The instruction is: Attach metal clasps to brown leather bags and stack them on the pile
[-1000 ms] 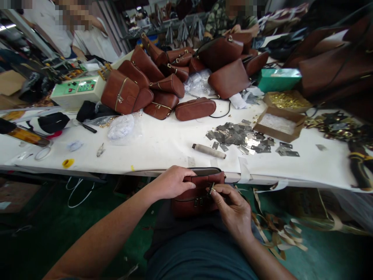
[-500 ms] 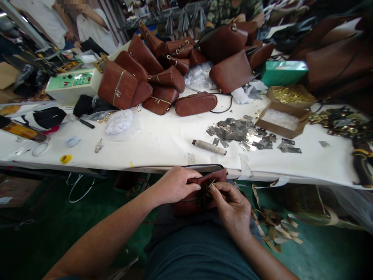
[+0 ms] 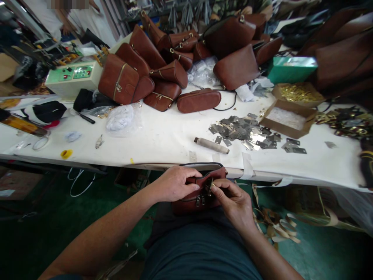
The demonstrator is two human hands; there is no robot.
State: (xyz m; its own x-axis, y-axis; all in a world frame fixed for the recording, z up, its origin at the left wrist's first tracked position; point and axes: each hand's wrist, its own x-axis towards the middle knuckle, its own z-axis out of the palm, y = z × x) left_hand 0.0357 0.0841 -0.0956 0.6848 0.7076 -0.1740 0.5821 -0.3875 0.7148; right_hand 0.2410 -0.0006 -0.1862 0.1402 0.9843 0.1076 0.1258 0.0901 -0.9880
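Metal fitting (image 3: pixel 211 186) sits pinched between thumb and forefinger of the nearer right hand (image 3: pixel 236 205), front-right of a crosswise leather handbag (image 3: pixel 190 207) on the lap (image 3: pixel 164 222), left hand (image 3: pixel 174 184) clasping its left rim.

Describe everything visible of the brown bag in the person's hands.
The brown bag looks like leather. It sits on the lap by the table edge, its dark-edged top open on a pale lining. A zipper with two pulls crosses its near side. The left hand grips it; the right hand holds a small metal piece at its front.
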